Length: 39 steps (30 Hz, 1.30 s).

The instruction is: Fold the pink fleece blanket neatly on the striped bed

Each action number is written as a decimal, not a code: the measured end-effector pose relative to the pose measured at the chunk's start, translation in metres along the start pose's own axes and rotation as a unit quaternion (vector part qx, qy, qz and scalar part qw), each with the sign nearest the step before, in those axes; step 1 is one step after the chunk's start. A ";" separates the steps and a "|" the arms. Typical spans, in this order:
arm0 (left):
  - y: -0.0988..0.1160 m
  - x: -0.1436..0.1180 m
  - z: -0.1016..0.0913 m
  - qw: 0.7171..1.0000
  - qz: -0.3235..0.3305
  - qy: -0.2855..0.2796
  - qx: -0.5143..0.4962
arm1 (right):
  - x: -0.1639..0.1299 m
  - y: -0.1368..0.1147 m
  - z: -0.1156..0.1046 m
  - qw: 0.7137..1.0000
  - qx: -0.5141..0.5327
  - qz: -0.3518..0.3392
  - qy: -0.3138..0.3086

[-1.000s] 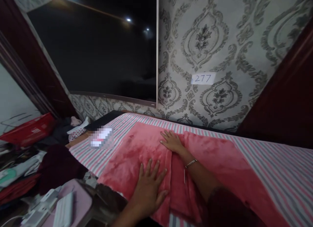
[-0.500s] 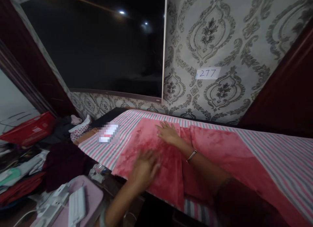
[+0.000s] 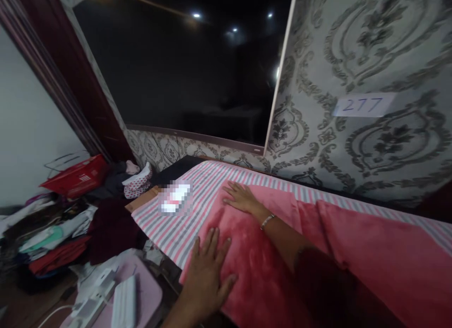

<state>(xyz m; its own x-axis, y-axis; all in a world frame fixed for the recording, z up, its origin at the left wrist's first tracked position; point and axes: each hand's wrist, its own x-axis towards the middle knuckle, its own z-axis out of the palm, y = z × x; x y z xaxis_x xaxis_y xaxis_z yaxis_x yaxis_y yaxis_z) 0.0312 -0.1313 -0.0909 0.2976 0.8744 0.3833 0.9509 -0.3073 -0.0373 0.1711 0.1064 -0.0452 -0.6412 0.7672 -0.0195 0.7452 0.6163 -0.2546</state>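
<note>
We press a pink blanket point(image 3: 254, 267) flat.
Left hand point(image 3: 206, 276) at 6 o'clock, right hand point(image 3: 240, 197) at 12, fingers spread.

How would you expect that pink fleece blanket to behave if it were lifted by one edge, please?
The pink blanket would probably flop and sag, since it lies in soft folds. Its plush nap likely grips, as both the left hand and right hand press flat on it.

Dark maroon sleeve point(image 3: 328, 290), thin metal bangle point(image 3: 267, 220) at the wrist
</note>
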 end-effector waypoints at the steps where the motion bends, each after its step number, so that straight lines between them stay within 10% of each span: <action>1: 0.000 -0.003 0.005 1.000 0.004 0.008 0.012 | 0.003 0.004 0.006 1.000 0.000 -0.002 -0.001; 8: -0.010 -0.014 0.030 0.998 0.029 0.034 0.035 | 0.010 0.017 0.024 1.000 0.003 0.000 0.023; 16: -0.003 -0.010 0.013 0.999 0.005 0.016 0.031 | 0.009 0.006 0.005 0.999 0.011 0.016 -0.030; 22: -0.005 -0.001 0.002 1.000 -0.016 -0.006 -0.017 | -0.066 0.012 -0.019 0.999 -0.012 0.047 0.012; 28: 0.077 0.026 -0.015 0.985 0.135 0.006 -0.109 | -0.143 0.042 -0.028 0.990 -0.031 0.132 0.043; 32: 0.131 0.024 0.010 0.974 0.195 -0.043 -0.111 | -0.151 0.068 -0.023 0.985 -0.010 0.167 0.041; 39: 0.139 0.015 0.026 0.981 0.182 -0.007 -0.070 | -0.150 0.072 -0.018 0.981 0.028 0.179 0.061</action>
<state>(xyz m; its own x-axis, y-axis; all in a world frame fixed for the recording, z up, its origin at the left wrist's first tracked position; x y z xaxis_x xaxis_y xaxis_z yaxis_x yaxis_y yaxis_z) 0.1703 -0.1506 -0.1146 0.6173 0.7018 0.3556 0.7607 -0.6478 -0.0419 0.3243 0.0391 -0.0429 -0.3102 0.9507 -0.0020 0.9054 0.2948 -0.3055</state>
